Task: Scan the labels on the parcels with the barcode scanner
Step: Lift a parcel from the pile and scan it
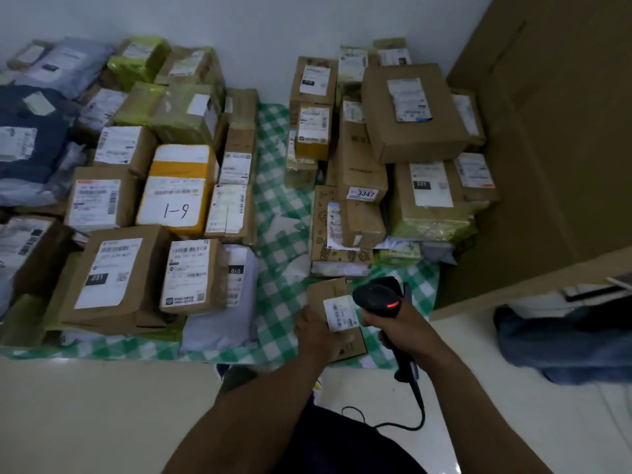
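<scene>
Print on the small box's label [340, 311] blurred past reading, left hand [316, 331] covering that box's near side, grey mailers [13, 186] cut by the left edge, scanner cable [407, 419] disappearing behind the right forearm

1 head-worn wide-angle view looks forward and steeply down from above the person's own forearms, which enter from the near edge. It faces a white wall [266, 25] at the far side, with a green checked cloth [280, 206] on the floor filling the middle. Straight edges bow toward the frame borders. A large cardboard sheet [547, 131] closes the right side, and pale floor tiles [85, 415] lie nearest. No 2nd view shares the scene.
</scene>
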Motion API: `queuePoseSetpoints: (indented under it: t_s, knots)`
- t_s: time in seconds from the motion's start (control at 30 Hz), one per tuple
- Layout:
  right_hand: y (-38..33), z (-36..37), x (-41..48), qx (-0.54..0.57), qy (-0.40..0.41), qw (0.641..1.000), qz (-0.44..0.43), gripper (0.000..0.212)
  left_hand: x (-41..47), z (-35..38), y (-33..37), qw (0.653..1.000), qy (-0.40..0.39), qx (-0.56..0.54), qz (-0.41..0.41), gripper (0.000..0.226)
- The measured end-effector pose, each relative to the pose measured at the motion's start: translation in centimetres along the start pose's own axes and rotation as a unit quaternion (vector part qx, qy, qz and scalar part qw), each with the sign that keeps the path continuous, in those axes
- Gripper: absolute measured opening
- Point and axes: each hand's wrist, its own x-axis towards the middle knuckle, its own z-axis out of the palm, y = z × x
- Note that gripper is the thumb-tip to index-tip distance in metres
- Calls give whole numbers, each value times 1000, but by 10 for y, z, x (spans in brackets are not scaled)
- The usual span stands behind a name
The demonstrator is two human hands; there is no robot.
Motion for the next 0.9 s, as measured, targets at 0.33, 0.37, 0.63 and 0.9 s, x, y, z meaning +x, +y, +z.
queuePoseSetpoints:
  t_s: [0.33,0.37,0.63,0.9]
  knots:
    - [18,7,9,9,-8,1000,18,22,21,-13,-66,997,44,-18,59,75]
    - [17,10,10,5,-16,1000,16,20,19,-21,-73,996,43,-41,61,59]
    - [-1,32,15,-11,-65,998,-5,27,0,-56,-63,996,-43,-70,31,23]
    - [-20,33,16,12,-44,998,-41,37,-43,-93,-62,976,49,-163,135,38]
